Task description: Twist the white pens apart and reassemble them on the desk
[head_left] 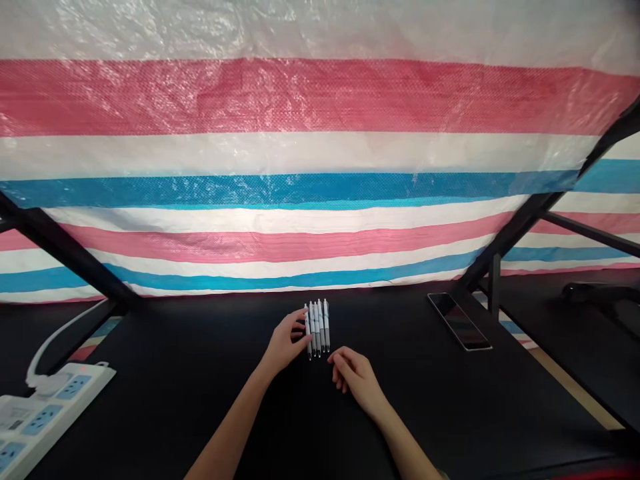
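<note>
Several white pens (318, 325) lie side by side in a neat row on the black table (200, 387), tips toward me. My left hand (287, 341) rests at the row's left side, its fingers curled against the leftmost pen. My right hand (354, 375) lies on the table just below and right of the pens, fingers loosely bent, holding nothing, its fingertips a little short of the pen tips.
A phone (459, 320) lies face up at the right near a black metal strut (530, 220). A white power strip (43, 410) with a cable sits at the left edge. A striped red, white and blue tarp (300, 167) hangs behind the table.
</note>
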`<action>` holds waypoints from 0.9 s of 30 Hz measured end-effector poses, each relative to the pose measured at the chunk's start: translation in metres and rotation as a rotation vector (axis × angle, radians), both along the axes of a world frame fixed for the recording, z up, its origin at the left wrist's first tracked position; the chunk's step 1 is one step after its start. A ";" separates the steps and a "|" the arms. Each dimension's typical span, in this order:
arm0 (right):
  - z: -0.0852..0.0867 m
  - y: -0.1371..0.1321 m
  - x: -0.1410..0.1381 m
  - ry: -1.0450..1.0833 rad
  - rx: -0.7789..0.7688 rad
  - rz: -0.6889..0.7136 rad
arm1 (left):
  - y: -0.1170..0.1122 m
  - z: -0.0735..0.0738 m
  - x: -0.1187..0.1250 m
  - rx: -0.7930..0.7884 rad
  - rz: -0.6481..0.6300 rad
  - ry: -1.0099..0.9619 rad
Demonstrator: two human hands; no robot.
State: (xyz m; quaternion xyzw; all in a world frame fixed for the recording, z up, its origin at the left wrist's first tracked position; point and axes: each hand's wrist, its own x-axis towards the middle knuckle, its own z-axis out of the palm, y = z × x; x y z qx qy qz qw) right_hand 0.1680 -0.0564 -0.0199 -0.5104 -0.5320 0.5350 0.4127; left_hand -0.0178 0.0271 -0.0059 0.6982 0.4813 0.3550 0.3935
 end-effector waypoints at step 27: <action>-0.017 0.009 0.017 -0.759 0.499 -0.023 | -0.015 -0.009 0.023 0.413 -0.233 0.431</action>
